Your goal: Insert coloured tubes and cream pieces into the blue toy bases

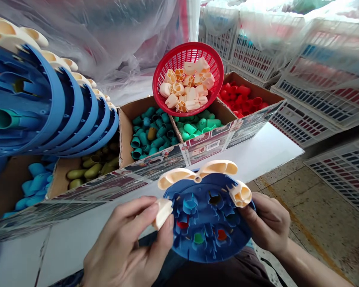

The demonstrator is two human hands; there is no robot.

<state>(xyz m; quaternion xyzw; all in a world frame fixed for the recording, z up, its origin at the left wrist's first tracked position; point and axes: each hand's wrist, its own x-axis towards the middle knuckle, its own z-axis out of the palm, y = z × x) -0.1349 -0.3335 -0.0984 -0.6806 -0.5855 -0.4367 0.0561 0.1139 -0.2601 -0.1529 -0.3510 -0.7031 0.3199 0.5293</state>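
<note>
My right hand (267,221) grips the right edge of a round dark-blue plastic shell (206,247), its ribbed inside turned up. Along the shell's far rim sits a cream two-lobed plastic piece (197,178), and a smaller cream piece (241,194) is at the upper right rim by my right thumb. Red, green and light-blue parts show through its inside. Between thumb and fingers, my left hand (137,235) pinches another small cream plastic piece (163,213) close to the shell's left rim. Whether that piece touches the rim I cannot tell.
A red basket (158,85) of cream pieces rests on cardboard boxes (155,165) holding teal, green, red, olive and blue parts. Nested blue shells (55,107) with cream pieces stand at left. White crates (305,99) under plastic sheeting are stacked at right.
</note>
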